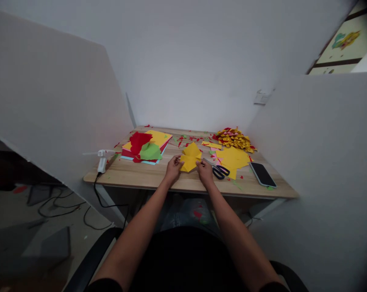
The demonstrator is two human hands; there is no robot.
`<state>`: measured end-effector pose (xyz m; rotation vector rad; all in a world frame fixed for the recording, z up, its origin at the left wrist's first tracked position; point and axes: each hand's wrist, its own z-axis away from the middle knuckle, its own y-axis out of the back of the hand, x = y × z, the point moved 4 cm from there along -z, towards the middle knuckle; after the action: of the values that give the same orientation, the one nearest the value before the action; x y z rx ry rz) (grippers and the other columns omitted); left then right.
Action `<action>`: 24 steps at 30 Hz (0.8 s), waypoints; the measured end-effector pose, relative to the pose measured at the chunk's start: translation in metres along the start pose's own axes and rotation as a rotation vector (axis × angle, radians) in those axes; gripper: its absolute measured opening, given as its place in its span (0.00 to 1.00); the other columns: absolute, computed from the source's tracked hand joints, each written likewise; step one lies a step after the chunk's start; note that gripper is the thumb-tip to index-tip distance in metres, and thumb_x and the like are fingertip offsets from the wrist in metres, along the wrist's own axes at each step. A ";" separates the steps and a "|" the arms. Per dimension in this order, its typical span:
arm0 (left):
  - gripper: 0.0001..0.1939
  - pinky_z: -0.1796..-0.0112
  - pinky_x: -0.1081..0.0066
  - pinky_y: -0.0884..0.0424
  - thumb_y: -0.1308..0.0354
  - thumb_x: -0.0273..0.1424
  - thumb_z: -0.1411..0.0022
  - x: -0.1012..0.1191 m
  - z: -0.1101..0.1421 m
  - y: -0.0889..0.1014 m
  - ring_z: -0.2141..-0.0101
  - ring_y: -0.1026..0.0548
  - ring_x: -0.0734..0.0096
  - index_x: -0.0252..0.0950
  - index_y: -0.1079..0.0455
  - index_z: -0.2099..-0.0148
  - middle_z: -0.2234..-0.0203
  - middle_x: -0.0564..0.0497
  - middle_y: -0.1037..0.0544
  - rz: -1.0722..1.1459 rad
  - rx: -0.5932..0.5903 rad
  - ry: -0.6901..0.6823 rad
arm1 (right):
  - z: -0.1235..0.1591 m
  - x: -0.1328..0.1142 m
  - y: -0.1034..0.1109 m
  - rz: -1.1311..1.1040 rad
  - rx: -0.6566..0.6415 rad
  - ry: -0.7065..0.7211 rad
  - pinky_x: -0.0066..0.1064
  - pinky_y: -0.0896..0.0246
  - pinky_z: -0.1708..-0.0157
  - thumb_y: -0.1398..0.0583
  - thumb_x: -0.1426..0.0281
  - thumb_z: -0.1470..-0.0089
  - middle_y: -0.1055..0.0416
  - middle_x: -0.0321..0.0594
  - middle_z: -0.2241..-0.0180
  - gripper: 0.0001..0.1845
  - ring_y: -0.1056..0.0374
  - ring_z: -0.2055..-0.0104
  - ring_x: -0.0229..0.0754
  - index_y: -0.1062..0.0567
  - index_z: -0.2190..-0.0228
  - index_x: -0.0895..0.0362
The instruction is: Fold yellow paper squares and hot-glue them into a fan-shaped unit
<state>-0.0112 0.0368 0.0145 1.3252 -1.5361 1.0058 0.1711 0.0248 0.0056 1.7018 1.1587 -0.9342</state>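
Remote view on my end: I've got the creased yellow paper piece (190, 161) squarely between the left hand (173, 169) and right hand (205, 172), fingers pinching its opposite side edges. Neither's nearer. Its long axis seems to point toward the plain pale wall (183, 81).

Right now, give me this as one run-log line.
left hand: pinching folded yellow paper, left side | right hand: same paper, right side | scissors: on table, beside right hand | phone: right of scissors
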 end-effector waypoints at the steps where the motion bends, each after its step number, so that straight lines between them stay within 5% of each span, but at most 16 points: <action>1: 0.18 0.55 0.58 0.23 0.41 0.38 0.32 0.000 0.000 -0.002 0.55 0.24 0.64 0.33 0.31 0.44 0.51 0.44 0.25 0.013 -0.026 0.016 | 0.000 0.000 0.000 -0.018 -0.001 -0.003 0.44 0.28 0.54 0.40 0.60 0.37 0.27 0.44 0.51 0.19 0.28 0.53 0.45 0.27 0.50 0.58; 7: 0.17 0.57 0.60 0.23 0.41 0.38 0.32 0.000 0.005 -0.008 0.57 0.23 0.65 0.33 0.30 0.46 0.53 0.45 0.24 0.062 -0.116 0.099 | 0.003 0.002 -0.007 -0.089 -0.072 -0.034 0.42 0.27 0.55 0.40 0.60 0.37 0.27 0.43 0.51 0.18 0.27 0.54 0.44 0.27 0.50 0.58; 19: 0.17 0.56 0.60 0.23 0.41 0.38 0.32 0.001 0.004 -0.003 0.57 0.23 0.65 0.33 0.30 0.46 0.53 0.45 0.24 0.155 -0.014 0.101 | 0.005 0.001 -0.015 -0.179 -0.210 -0.050 0.42 0.27 0.56 0.39 0.61 0.37 0.26 0.43 0.52 0.18 0.27 0.55 0.44 0.27 0.50 0.58; 24: 0.17 0.58 0.62 0.22 0.42 0.38 0.31 0.000 0.003 -0.003 0.58 0.23 0.66 0.33 0.31 0.45 0.54 0.45 0.24 0.140 -0.016 0.117 | 0.004 0.003 -0.011 -0.209 -0.122 -0.054 0.42 0.27 0.56 0.39 0.61 0.37 0.26 0.43 0.51 0.18 0.27 0.55 0.44 0.27 0.50 0.58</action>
<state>-0.0083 0.0333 0.0132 1.1404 -1.5611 1.1358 0.1615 0.0248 -0.0014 1.4707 1.3483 -1.0081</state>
